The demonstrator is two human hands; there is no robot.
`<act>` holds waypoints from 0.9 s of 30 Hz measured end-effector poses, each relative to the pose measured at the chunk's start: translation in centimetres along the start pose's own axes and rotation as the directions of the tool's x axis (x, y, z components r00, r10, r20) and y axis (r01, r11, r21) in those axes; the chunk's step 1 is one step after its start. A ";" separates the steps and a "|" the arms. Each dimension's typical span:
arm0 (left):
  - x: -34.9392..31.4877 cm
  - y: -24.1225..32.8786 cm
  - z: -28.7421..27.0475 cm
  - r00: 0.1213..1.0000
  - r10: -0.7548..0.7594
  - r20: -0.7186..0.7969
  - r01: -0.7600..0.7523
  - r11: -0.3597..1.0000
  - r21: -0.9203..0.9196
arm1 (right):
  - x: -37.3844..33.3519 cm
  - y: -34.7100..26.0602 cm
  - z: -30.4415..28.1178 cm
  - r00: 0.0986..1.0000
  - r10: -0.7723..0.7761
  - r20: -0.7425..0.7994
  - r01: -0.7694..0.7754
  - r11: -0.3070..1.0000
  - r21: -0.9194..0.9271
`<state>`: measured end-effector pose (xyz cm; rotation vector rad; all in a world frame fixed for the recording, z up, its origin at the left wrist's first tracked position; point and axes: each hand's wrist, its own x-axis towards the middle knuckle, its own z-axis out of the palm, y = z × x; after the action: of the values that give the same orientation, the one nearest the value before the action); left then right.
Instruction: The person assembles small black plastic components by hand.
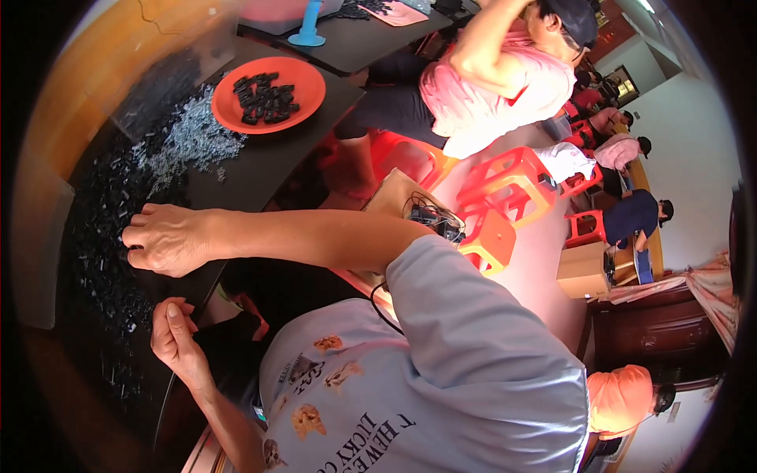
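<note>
Orange plastic stools [505, 185] stand on the pale floor [544, 260] beside a dark table [260, 165], a white wall [686, 126] far right.

One orange plate [268, 93] sits on the black table [260, 169], holding perhaps a dozen small black parts [264, 98]. Beside the plate lies one heap of silver screws [189, 142]. Right of the table stand four orange stools [505, 193].

Brown cardboard box [582, 272] on the floor beside orange stools [505, 197], right of centre
</note>
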<state>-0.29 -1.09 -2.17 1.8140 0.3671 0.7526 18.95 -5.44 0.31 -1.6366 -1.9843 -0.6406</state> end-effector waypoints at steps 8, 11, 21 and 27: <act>-0.1 -0.6 -0.3 1.000 0.000 0.005 0.000 1.000 -0.005 | -3.0 -1.0 -0.5 0.996 0.028 -0.086 -0.028 1.000 -0.005; 0.0 -0.5 -0.1 1.000 -0.011 0.003 0.011 1.000 0.004 | -3.3 -1.1 -0.5 0.995 0.027 -0.092 -0.027 1.000 -0.007; 0.0 -0.3 -0.3 1.000 -0.018 0.015 0.018 0.999 -0.033 | -2.5 -1.8 -0.8 0.999 0.021 -0.032 -0.019 0.998 0.059; 0.0 -0.2 -0.1 1.000 0.002 0.018 -0.002 1.000 -0.019 | -1.4 -2.0 -0.5 1.000 0.008 0.000 -0.008 0.996 0.086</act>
<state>-0.33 -1.00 -2.31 1.8020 0.3451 0.7384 17.29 -7.19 -0.31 -1.5925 -1.9760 -0.5446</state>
